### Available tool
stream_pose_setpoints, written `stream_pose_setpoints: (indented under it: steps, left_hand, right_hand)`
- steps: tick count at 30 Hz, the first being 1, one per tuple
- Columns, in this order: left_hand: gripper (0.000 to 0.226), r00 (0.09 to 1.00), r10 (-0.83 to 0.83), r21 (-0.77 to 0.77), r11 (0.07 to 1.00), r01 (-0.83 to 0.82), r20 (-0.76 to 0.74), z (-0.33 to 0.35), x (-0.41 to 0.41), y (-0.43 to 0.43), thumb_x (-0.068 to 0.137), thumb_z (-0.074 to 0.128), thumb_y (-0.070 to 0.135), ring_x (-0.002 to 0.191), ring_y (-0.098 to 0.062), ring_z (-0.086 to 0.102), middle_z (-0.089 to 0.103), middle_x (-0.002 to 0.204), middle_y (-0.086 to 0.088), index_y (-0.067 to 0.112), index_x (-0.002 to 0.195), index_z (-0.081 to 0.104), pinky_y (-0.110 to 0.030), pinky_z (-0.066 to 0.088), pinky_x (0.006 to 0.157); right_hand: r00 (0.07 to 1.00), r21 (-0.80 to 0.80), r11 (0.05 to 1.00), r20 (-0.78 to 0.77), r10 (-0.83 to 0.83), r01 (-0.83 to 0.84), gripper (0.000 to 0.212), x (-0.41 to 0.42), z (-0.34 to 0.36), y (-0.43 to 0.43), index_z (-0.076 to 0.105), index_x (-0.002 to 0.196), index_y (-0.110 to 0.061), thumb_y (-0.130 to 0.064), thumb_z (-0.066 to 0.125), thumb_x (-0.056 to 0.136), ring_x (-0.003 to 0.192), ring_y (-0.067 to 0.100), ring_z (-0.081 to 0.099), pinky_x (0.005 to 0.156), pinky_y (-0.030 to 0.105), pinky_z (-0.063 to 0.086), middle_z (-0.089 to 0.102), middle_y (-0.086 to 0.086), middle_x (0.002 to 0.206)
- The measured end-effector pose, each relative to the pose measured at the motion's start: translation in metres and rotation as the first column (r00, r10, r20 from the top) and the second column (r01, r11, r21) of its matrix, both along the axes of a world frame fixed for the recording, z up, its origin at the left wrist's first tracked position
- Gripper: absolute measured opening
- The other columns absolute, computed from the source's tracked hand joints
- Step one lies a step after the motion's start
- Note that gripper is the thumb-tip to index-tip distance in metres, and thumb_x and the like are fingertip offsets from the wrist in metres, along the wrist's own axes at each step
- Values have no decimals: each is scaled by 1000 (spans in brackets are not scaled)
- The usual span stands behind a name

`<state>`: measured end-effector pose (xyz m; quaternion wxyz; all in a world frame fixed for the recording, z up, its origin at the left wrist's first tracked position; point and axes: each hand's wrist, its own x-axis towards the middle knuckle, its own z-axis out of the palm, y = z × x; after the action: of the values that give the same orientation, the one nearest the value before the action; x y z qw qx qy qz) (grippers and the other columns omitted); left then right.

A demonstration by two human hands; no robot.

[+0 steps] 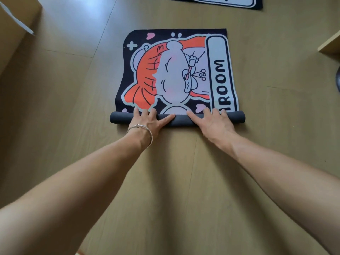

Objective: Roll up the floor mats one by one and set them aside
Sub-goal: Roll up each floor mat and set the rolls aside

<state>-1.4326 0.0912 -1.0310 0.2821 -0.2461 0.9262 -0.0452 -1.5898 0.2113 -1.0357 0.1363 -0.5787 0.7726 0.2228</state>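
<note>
A dark floor mat [174, 70] with an orange-haired cartoon figure and white lettering lies on the wooden floor. Its near end is wound into a dark roll [117, 118] that spans the mat's width. My left hand [149, 122], with a silver bracelet on the wrist, presses flat on the roll's left half, fingers spread. My right hand [213, 122] presses on the right half in the same way. A second dark mat [239, 1] with white lettering lies flat at the top edge, mostly cut off.
A brown cardboard box [16, 34] with a white strip stands at the far left. A light wooden furniture corner [331, 45] juts in at the right edge, with a dark object [338, 76] below it. Bare wooden floor surrounds the mat.
</note>
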Motion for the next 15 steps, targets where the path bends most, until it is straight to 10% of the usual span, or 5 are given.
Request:
stream_pose_setpoints:
  steps: [15]
  left_hand:
    - [74,970,-240,97,965,243,-35,-16,112,84,94,28,29,89,-26,45,42,110,-12,42,133,-34,-38,31,66]
  right_hand:
    - [964,-15,971,119,238,-238,76,69,-7,118,-25,140,-31,-15,33,94,80,24,33,69,40,30,41,10,106]
